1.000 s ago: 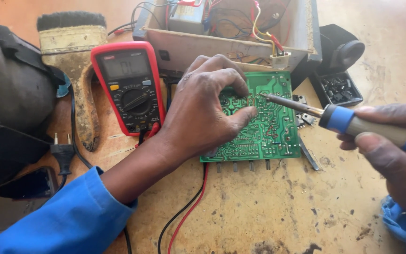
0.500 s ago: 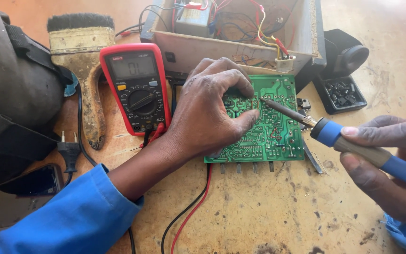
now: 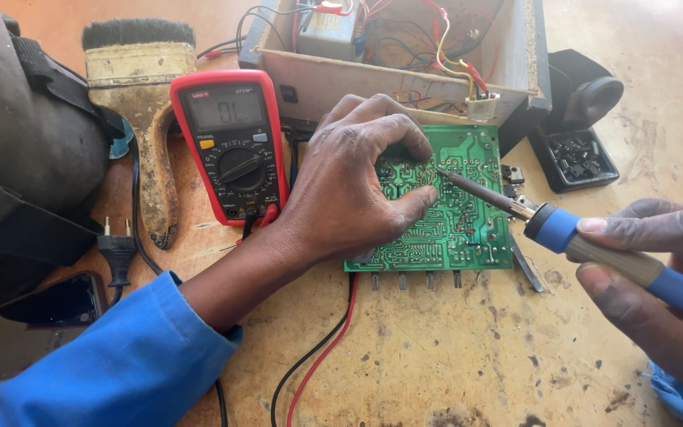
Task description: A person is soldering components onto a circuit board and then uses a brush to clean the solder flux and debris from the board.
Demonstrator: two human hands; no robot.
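Observation:
A green circuit board (image 3: 460, 221) lies solder side up on the worn wooden table (image 3: 452, 356). My left hand (image 3: 349, 190) rests on its left half, fingers pressing the board down. My right hand (image 3: 658, 285) grips a soldering iron (image 3: 563, 233) with a blue and wooden handle. Its metal tip touches the board just beside my left fingertips, near the board's upper middle.
A red multimeter (image 3: 235, 142) lies left of the board, its red and black leads (image 3: 318, 356) trailing toward me. Behind stands an open wooden box (image 3: 405, 71) full of wires. An old paintbrush (image 3: 144, 103), a dark bag (image 3: 17, 150), a plug (image 3: 116, 249) and a black case (image 3: 579, 119) lie around.
The soldering iron has moved left and down, so its tip now meets the board next to my left fingers. My left hand stays on the board.

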